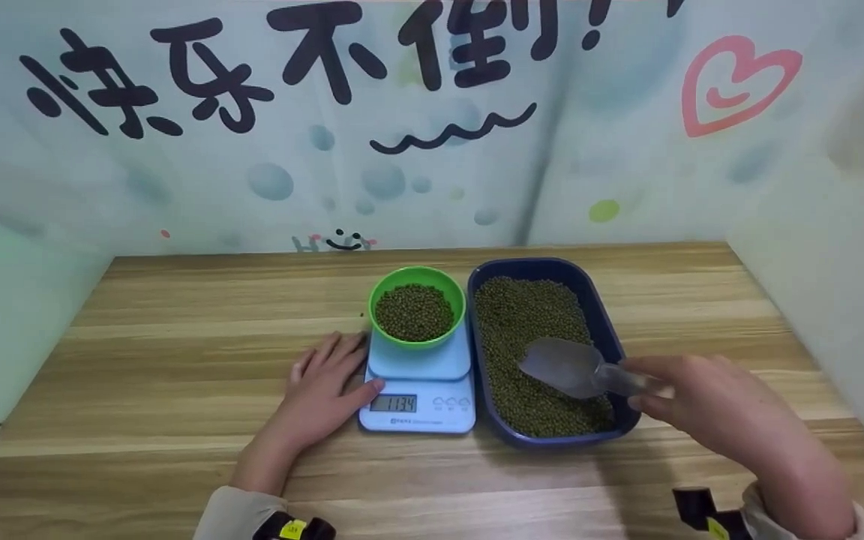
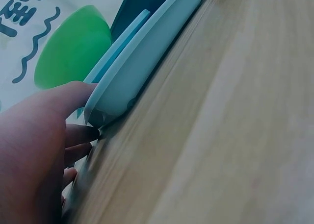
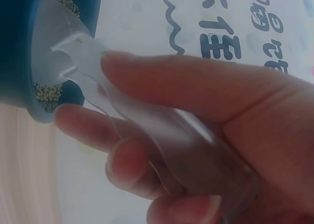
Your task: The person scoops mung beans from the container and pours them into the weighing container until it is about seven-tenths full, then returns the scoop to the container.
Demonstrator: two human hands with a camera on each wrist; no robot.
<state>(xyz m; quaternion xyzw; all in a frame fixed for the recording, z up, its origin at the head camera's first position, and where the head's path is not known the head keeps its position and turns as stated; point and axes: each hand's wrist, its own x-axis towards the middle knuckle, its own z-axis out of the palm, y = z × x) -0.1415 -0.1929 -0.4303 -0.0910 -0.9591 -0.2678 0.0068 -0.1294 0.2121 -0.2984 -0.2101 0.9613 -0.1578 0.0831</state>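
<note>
On a pale blue kitchen scale [image 1: 421, 405] stands a green bowl [image 1: 418, 306] holding small green-brown beans. The scale's display seems to read 1134; a decimal point is too small to tell. My left hand [image 1: 327, 390] lies beside the scale, its thumb touching the scale's left edge and its other fingers extended on the table. In the left wrist view that thumb rests against the scale's body [image 2: 142, 62]. My right hand [image 1: 724, 405] grips the handle of a clear plastic scoop [image 1: 563, 367] over the bean-filled dark blue tub [image 1: 608, 319]. The right wrist view shows fingers curled round the handle [image 3: 167, 136].
The tub stands close against the scale's right side. Both sit on a wood-grain table [image 1: 199, 322], with table surface at left and in front. A printed backdrop [image 1: 432, 180] rises behind the table, and more panels flank it on both sides.
</note>
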